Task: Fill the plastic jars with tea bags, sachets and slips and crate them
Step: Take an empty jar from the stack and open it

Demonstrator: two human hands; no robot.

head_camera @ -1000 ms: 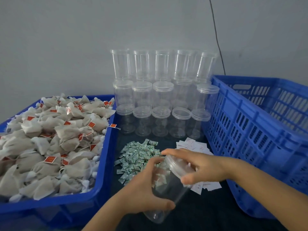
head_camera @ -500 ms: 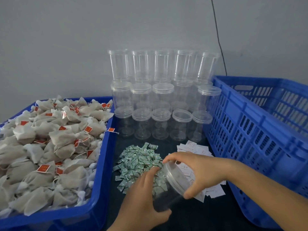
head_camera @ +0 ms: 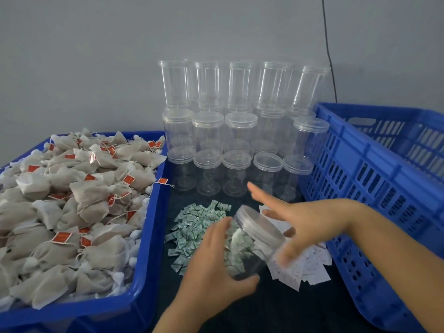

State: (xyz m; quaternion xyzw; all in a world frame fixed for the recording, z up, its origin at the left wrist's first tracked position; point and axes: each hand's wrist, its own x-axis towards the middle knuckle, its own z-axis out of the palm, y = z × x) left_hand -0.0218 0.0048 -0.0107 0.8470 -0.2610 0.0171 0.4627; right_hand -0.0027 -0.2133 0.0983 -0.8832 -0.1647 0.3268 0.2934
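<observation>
So we gripped the jar with our left hand, right hand released at its lid; unscrewing likely came next.

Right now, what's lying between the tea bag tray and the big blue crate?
In the head view: green sachets, white slips, and the hand-held jar.

The right hand is motion-blurred at its fingertips. The tray of tea bags runs off the left edge. The blue crate is cut at the right.
</observation>
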